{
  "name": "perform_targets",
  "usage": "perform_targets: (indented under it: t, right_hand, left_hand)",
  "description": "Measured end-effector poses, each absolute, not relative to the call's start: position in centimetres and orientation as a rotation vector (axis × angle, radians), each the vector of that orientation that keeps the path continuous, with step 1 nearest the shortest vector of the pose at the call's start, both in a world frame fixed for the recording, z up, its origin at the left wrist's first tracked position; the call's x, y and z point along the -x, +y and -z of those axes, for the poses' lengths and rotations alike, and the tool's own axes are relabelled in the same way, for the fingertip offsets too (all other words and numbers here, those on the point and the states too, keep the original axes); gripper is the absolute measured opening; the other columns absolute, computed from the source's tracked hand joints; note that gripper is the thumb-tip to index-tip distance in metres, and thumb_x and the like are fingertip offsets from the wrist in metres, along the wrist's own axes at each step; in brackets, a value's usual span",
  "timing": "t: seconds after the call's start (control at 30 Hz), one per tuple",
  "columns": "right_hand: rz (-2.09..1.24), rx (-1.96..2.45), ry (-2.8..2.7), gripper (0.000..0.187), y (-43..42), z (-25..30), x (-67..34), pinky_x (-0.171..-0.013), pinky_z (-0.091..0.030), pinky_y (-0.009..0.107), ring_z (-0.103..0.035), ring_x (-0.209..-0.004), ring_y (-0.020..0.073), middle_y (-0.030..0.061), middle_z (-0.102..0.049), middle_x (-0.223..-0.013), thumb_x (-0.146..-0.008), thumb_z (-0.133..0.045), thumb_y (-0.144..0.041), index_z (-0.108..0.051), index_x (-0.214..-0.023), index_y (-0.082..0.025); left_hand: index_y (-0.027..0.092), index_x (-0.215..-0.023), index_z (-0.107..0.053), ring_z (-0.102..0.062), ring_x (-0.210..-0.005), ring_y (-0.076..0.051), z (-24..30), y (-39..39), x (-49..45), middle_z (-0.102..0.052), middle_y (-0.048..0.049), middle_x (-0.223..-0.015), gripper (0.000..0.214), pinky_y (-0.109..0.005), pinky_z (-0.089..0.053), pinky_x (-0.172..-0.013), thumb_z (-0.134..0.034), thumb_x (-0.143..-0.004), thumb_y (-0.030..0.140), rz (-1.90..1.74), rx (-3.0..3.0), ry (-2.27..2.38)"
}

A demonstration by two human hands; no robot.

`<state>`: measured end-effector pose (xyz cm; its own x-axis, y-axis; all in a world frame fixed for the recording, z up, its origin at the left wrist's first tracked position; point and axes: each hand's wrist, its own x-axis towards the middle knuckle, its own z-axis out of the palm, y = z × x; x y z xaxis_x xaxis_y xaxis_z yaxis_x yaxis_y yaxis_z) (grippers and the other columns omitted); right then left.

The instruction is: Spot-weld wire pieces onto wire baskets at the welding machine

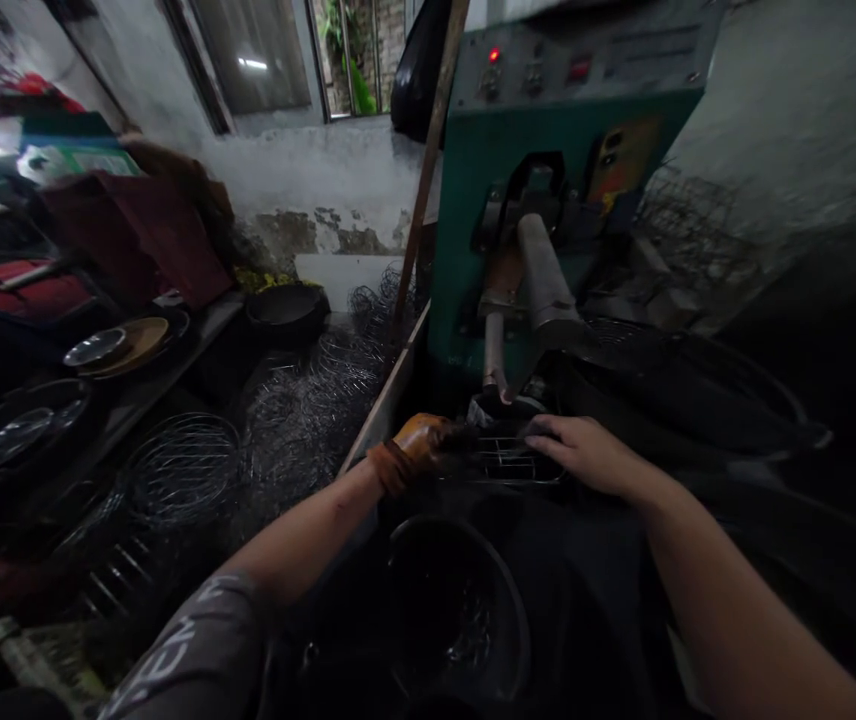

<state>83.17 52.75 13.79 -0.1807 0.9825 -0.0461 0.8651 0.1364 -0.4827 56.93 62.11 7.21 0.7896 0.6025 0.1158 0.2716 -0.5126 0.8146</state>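
Note:
A small wire rack (507, 458) of thin metal bars lies between my hands, just below the welding machine's lower arm (495, 352). My left hand (424, 445), in an orange-brown glove with darkened fingers, is closed at the rack's left side; its fingertips are dark and blurred. At the right side my bare right hand (582, 452) pinches the rack's edge between thumb and fingers. The machine's thick upper arm (546, 275) juts out above. Nearer to me stands a dark round bucket (514, 610) with small shiny metal pieces (471, 630) in it.
The green machine (465, 200) has a lit red lamp (495, 55) and a phone (621, 158) on its front. To the left lie heaped wire racks (300, 420) and a round wire grid (184, 465). A dark basin (698, 390) sits right; a wooden pole (426, 180) leans beside the machine.

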Motion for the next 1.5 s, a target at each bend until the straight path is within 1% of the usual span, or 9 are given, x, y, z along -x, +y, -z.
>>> perform_targets:
  t: [0.1,0.23,0.43,0.6,0.7,0.9,1.1,1.27,1.5]
  right_hand:
    - [-0.562,1.767,-2.129,0.030,52.9,-13.9,-83.6,-0.082,-0.057,0.037,-0.074,-0.093,0.0300,0.0067,-0.079,-0.098,-0.092,-0.050,-0.044,-0.075,-0.092,-0.026]
    - [-0.547,1.675,-2.054,0.032,53.6,-13.7,-84.4,-0.087,-0.058,0.039,-0.074,-0.094,0.0308,0.0074,-0.078,-0.098,-0.091,-0.052,-0.048,-0.075,-0.089,-0.025]
    - [-0.733,1.638,-1.876,0.035,55.5,-13.7,-85.4,-0.081,-0.058,0.039,-0.073,-0.088,0.0306,0.0071,-0.078,-0.095,-0.087,-0.059,-0.053,-0.075,-0.093,-0.022]
    - [-0.804,1.750,-1.800,0.033,57.1,-14.4,-85.8,-0.080,-0.057,0.036,-0.072,-0.091,0.0304,0.0057,-0.079,-0.092,-0.081,-0.062,-0.048,-0.077,-0.093,-0.021]
    - [-0.824,1.710,-1.825,0.034,58.1,-14.7,-86.1,-0.081,-0.055,0.036,-0.071,-0.091,0.0300,0.0051,-0.079,-0.091,-0.078,-0.063,-0.049,-0.077,-0.090,-0.020]
    - [-0.775,1.688,-1.888,0.041,59.8,-15.0,-86.6,-0.080,-0.055,0.038,-0.071,-0.089,0.0317,0.0074,-0.078,-0.090,-0.075,-0.065,-0.055,-0.076,-0.088,-0.018]
    - [-0.691,1.733,-1.941,0.031,60.7,-15.6,-86.5,-0.075,-0.055,0.036,-0.071,-0.086,0.0303,0.0058,-0.077,-0.084,-0.074,-0.063,-0.050,-0.074,-0.079,-0.022]
    - [-0.636,1.779,-2.007,0.028,61.3,-16.3,-86.5,-0.074,-0.054,0.036,-0.071,-0.082,0.0300,0.0044,-0.076,-0.078,-0.070,-0.064,-0.052,-0.071,-0.073,-0.024]
    - [-0.743,1.745,-1.879,0.030,61.2,-14.8,-86.8,-0.074,-0.056,0.037,-0.071,-0.085,0.0313,0.0047,-0.077,-0.083,-0.070,-0.067,-0.052,-0.074,-0.078,-0.024]
  left_hand:
    - [0.017,-0.090,-0.079,-0.072,-0.100,-0.026,-7.4,62.5,-57.4,-0.078,-0.0090,-0.094,0.030,-0.028,-0.053,-0.089,-0.071,-0.091,0.046,-0.470,-2.191,0.541]
    - [0.016,-0.093,-0.079,-0.072,-0.096,-0.024,-8.6,62.8,-57.8,-0.078,-0.0093,-0.091,0.031,-0.027,-0.053,-0.087,-0.073,-0.090,0.046,-0.478,-2.224,0.548]
    - [0.014,-0.104,-0.079,-0.071,-0.096,-0.022,-11.2,62.8,-58.1,-0.078,-0.0083,-0.098,0.032,-0.024,-0.051,-0.086,-0.072,-0.093,0.043,-0.506,-2.205,0.572]
    - [0.013,-0.112,-0.079,-0.071,-0.101,-0.023,-12.4,63.0,-58.2,-0.078,-0.0078,-0.107,0.033,-0.023,-0.051,-0.084,-0.075,-0.092,0.039,-0.498,-2.084,0.599]
    - [0.013,-0.113,-0.079,-0.070,-0.104,-0.023,-12.2,63.4,-58.5,-0.078,-0.0077,-0.107,0.037,-0.024,-0.051,-0.086,-0.079,-0.089,0.041,-0.508,-2.069,0.612]
    - [0.012,-0.109,-0.081,-0.069,-0.098,-0.023,-12.2,63.4,-58.9,-0.078,-0.0075,-0.096,0.042,-0.024,-0.053,-0.083,-0.079,-0.087,0.048,-0.509,-1.932,0.674]
    - [0.010,-0.111,-0.079,-0.068,-0.091,-0.021,-11.1,64.3,-59.6,-0.077,-0.0089,-0.098,0.047,-0.024,-0.053,-0.077,-0.082,-0.083,0.047,-0.521,-1.769,0.652]
    - [0.008,-0.114,-0.078,-0.068,-0.087,-0.020,-10.7,64.5,-59.6,-0.077,-0.0101,-0.098,0.052,-0.025,-0.052,-0.073,-0.083,-0.081,0.048,-0.511,-1.721,0.655]
    - [0.010,-0.104,-0.078,-0.067,-0.088,-0.018,-11.5,64.2,-59.6,-0.076,-0.0073,-0.092,0.046,-0.024,-0.053,-0.079,-0.089,-0.078,0.046,-0.477,-1.648,0.707]
